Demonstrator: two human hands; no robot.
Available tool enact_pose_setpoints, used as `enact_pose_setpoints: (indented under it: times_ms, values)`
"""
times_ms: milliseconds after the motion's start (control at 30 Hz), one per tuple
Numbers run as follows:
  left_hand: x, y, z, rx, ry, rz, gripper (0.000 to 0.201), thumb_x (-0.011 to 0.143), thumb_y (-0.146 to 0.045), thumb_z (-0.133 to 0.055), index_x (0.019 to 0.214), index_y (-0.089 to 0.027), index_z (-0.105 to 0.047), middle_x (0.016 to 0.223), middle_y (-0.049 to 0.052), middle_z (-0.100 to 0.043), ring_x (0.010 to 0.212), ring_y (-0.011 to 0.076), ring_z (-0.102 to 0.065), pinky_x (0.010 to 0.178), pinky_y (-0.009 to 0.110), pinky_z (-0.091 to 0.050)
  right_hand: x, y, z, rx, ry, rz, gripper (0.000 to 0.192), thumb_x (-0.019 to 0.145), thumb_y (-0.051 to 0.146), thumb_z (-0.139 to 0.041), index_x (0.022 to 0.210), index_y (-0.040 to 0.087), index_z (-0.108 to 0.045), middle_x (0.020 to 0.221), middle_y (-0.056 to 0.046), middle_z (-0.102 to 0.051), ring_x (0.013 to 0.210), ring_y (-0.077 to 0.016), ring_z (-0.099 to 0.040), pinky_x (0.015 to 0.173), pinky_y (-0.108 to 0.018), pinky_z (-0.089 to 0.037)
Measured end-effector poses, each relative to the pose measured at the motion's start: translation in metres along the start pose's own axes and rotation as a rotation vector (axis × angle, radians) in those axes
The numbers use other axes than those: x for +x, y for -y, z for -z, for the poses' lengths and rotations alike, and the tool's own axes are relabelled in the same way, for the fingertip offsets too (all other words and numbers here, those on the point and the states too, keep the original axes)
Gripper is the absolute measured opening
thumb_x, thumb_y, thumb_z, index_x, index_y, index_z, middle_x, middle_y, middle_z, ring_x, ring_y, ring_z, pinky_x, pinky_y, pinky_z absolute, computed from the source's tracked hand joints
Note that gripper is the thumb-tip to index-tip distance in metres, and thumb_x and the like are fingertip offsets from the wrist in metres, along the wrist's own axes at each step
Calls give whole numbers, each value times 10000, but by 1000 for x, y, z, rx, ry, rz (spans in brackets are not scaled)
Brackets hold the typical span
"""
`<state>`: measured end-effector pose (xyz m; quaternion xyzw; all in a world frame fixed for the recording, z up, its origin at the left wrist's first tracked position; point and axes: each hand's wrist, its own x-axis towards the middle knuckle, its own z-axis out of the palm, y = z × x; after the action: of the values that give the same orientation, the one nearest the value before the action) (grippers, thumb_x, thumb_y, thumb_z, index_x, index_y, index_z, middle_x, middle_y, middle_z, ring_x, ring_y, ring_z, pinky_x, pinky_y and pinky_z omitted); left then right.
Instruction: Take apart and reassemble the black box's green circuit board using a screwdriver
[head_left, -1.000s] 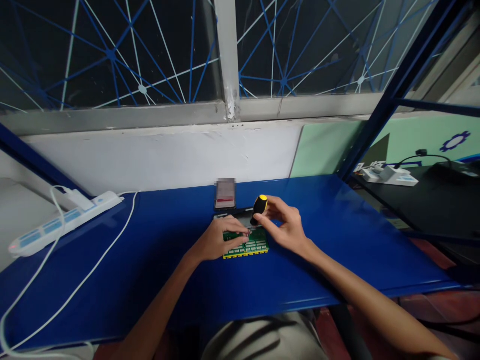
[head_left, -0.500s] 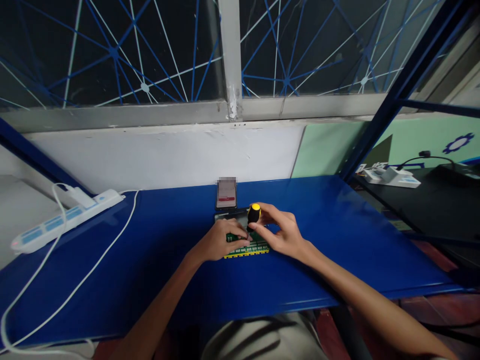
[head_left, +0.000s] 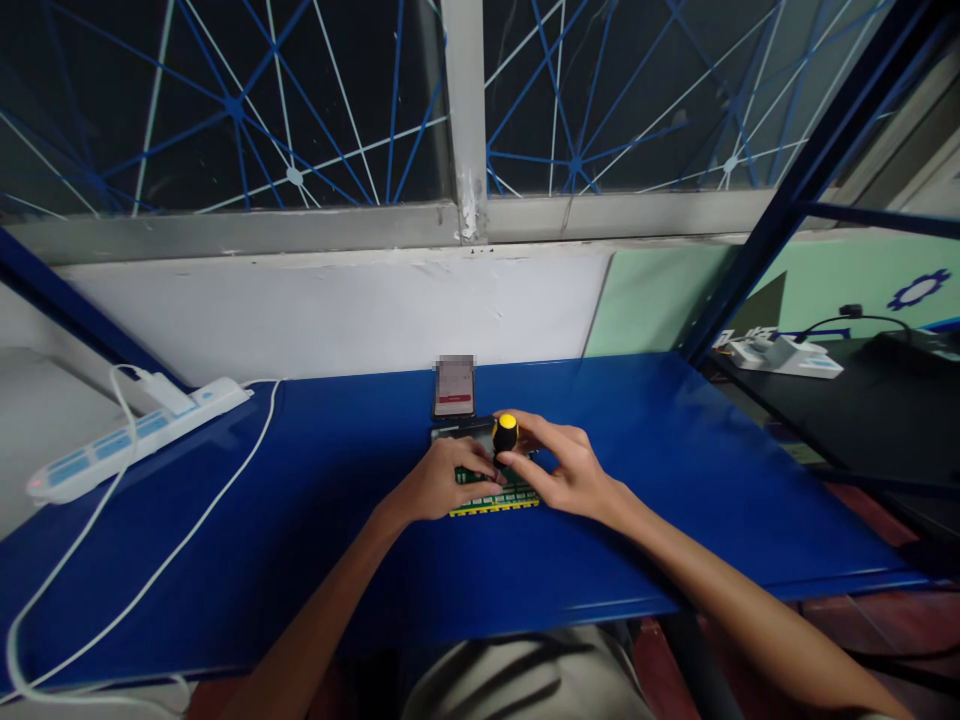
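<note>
Circuit board (head_left: pixel 501 497): green, flat, rectangular, with rows of pale pads across its face and a yellow strip along the near edge; lies flat on the blue tabletop (head_left: pixel 675 480), at mid-depth and centre, directly before the person. Far part of the board covered by both hands. Left hand (head_left: pixel 439 485): palm down on the board's left end, fingers pressed on its surface, steadying it. Right hand (head_left: pixel 564 470): fingers pinched round a screwdriver (head_left: pixel 505 436), thumb and forefinger on the handle. Screwdriver: stubby, black grip with a yellow cap, standing near upright over the board; its tip is hidden between the hands, so contact with the board cannot be told. Phone (head_left: pixel 454 387): upright, just behind the board, screen lit and blurred. A dark flat item lies between phone and board, mostly hidden. Power strip (head_left: pixel 135 437): white with blue sockets, at the tabletop's far left corner, well apart from the board; a white cable (head_left: pixel 150 580) trails from it across the left side toward the near edge.
</note>
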<state>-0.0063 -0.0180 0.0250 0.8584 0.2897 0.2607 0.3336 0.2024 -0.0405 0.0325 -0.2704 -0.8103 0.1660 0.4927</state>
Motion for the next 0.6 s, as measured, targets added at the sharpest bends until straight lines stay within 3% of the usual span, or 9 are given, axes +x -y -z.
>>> enact_pose_setpoints:
  times_ms: [333, 600]
  values:
    - [-1, 1, 0, 16, -10, -4, 149, 802, -269, -721, 897, -161, -758, 1040, 101, -726, 1009, 241, -663, 921, 339, -490, 1, 0, -1, -10, -16, 31, 398, 902, 253, -583, 1279, 134, -534, 958, -90, -714, 710, -157, -679, 651, -301, -600]
    - [-2, 2, -1, 0, -7, -12, 133, 809, -269, -713, 870, -160, -757, 940, 80, -742, 952, 233, -676, 878, 329, -501, 2, -1, -1, -8, -21, 58, 390, 900, 229, -592, 1265, 108, -527, 933, -101, -715, 693, -148, -673, 624, -288, -591]
